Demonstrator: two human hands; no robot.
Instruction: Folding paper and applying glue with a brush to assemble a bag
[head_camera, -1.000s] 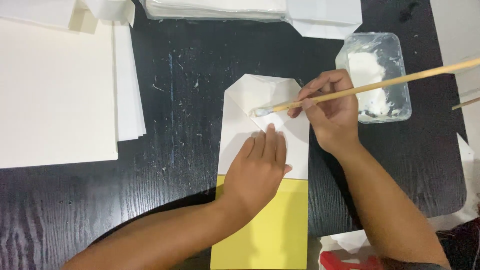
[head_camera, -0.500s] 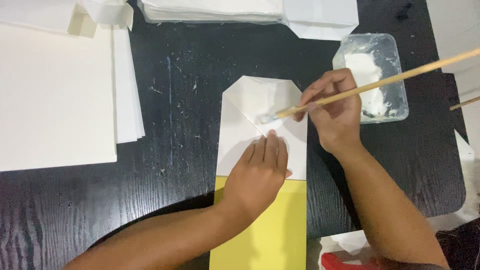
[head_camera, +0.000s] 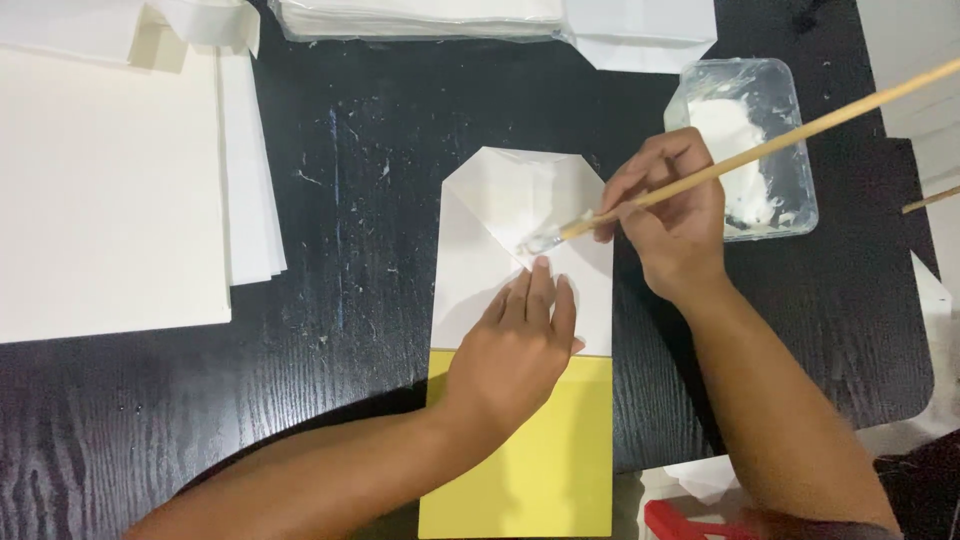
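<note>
Pressing flat with fingers together, the left hand (head_camera: 520, 345) pins the folded white paper bag (head_camera: 490, 250) where it overlaps a yellow sheet (head_camera: 540, 450) at the near edge of the black worktop (head_camera: 350, 260). Beyond it, the right hand (head_camera: 675, 225) pinches a long wooden brush (head_camera: 740, 160), its wet tip touching the bag's diagonal fold. A clear tray of white paste (head_camera: 745, 150) sits by the far right corner.
</note>
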